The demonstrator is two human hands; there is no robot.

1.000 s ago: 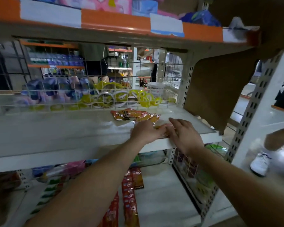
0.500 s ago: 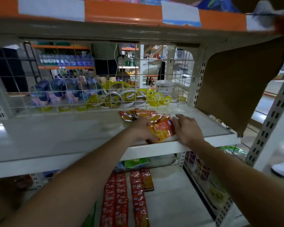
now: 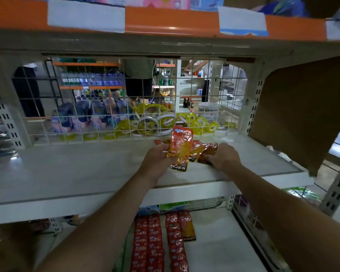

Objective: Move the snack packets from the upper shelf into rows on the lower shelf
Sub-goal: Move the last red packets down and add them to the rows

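Orange-red snack packets [image 3: 181, 148] stand upright in my left hand [image 3: 157, 160], which grips a small stack of them above the upper shelf [image 3: 77, 173]. More packets [image 3: 206, 149] lie on that shelf just right of the stack, and my right hand [image 3: 223, 156] holds them with curled fingers. On the lower shelf [image 3: 220, 240], red packets lie in rows [image 3: 155, 244] running front to back, with one orange packet [image 3: 187, 226] at the right of them.
A wire grid [image 3: 126, 114] backs the upper shelf, with yellow and blue goods behind it. A brown cardboard sheet [image 3: 302, 107] hangs at the right. An orange-edged shelf [image 3: 171, 20] sits overhead. Green packets [image 3: 173, 205] lie at the back of the lower shelf.
My left hand has gathered packets and tilted them upright off the shelf. My right hand has closed on the packets lying beside them. The camera has moved closer.
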